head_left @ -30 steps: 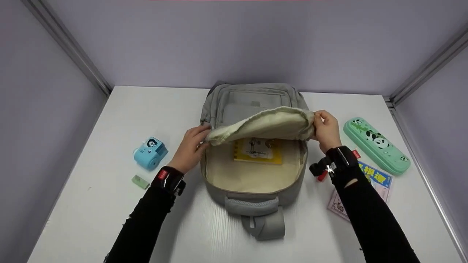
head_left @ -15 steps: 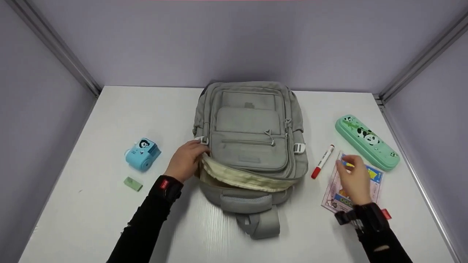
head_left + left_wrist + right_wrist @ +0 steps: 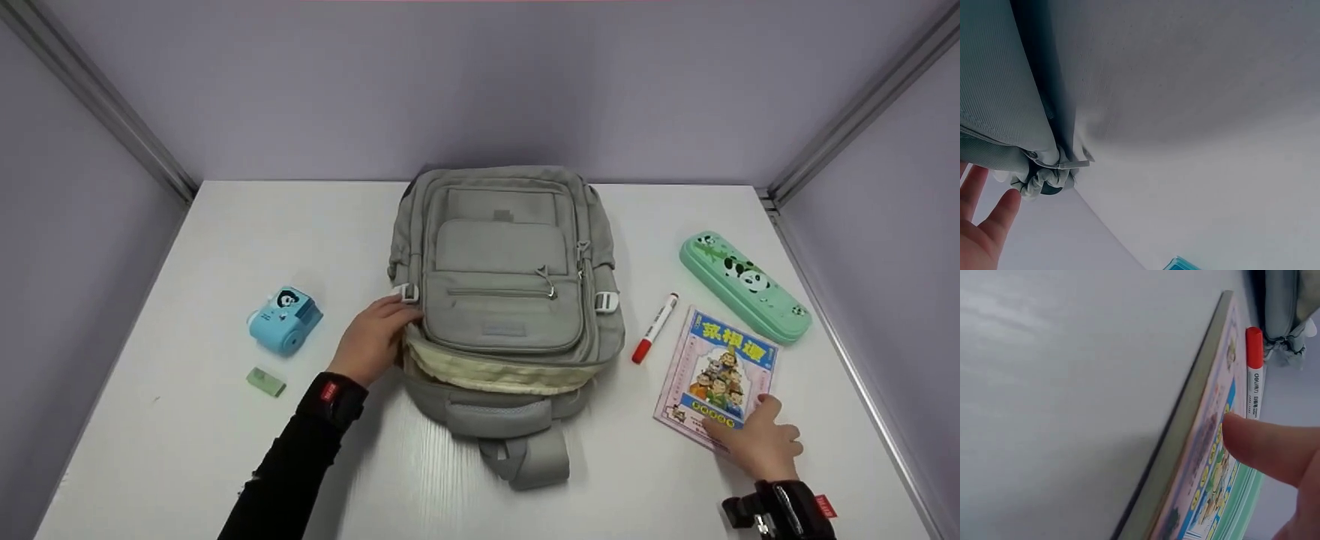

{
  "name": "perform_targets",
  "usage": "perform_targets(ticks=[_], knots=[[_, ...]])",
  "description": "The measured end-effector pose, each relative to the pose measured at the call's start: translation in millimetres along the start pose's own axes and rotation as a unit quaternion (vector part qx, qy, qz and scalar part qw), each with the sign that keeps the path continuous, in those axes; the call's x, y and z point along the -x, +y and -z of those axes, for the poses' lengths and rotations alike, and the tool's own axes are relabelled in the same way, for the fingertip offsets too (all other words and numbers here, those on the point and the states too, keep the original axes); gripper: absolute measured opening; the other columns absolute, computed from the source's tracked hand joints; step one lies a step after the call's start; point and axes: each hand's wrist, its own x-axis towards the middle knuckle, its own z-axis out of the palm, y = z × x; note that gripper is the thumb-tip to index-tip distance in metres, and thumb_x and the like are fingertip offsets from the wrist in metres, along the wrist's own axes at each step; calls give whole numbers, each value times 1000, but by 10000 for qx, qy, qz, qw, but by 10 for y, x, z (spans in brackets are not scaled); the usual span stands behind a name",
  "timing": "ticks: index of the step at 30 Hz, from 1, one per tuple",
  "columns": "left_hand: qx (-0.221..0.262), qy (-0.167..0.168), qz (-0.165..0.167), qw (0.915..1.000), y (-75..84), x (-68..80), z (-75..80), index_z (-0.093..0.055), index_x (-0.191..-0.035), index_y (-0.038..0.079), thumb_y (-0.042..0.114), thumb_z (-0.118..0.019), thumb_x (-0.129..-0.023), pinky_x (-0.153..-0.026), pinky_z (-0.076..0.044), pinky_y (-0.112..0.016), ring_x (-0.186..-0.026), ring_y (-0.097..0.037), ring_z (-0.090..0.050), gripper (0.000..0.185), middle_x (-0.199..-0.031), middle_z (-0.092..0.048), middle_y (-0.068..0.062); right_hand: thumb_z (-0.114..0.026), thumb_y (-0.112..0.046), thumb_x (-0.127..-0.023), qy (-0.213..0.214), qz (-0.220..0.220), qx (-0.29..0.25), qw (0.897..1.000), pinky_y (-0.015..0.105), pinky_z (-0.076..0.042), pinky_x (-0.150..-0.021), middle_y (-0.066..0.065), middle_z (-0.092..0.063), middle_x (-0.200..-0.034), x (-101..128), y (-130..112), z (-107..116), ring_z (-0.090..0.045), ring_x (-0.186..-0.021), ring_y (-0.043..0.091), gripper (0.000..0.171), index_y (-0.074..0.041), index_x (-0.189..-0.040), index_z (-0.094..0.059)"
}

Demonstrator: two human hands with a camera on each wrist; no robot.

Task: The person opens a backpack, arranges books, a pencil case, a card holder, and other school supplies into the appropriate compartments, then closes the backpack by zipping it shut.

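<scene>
Right hand (image 3: 761,442) rests with loosely spread fingers on the near edge of the picture book (image 3: 716,375), right of the grey backpack (image 3: 506,300). Left hand (image 3: 371,337), fingers relaxed, touches the backpack's left side. All lie on a white table (image 3: 187,435). Behind the backpack stand lilac walls (image 3: 480,82) with metal corner rails (image 3: 112,105).

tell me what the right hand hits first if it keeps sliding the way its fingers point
The right hand already touches the picture book. Going straight on, up and slightly left, it likely meets the red marker next, though the line is uncertain.
</scene>
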Motion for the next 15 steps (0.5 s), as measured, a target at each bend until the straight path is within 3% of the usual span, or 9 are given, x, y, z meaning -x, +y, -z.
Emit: perform_targets(ticks=[6,15], knots=[[-22,-3,-37,10000,3,21,5,-71,-116,8,-7,-61,-89,-107,-47,-47,-126,-36,-59,32,-122,-70,-15,-75,-31,-83,112,-114,-136,9998,60,-37,-80,47,-29,-112,-28,21,-36,-29,-103,57,103,10,-144,-3],[-66,-112,8,9999,10,52,0,-70,-118,7,-8,-60,-90,-109,-45,-46,-128,-36,-57,34,-124,-69,-15,-79,-33,-81,23,-419,-385,9984,53,-40,-83,39,-38,-111,-107,82,29,-39,-100,49,100,19,-136,-14]])
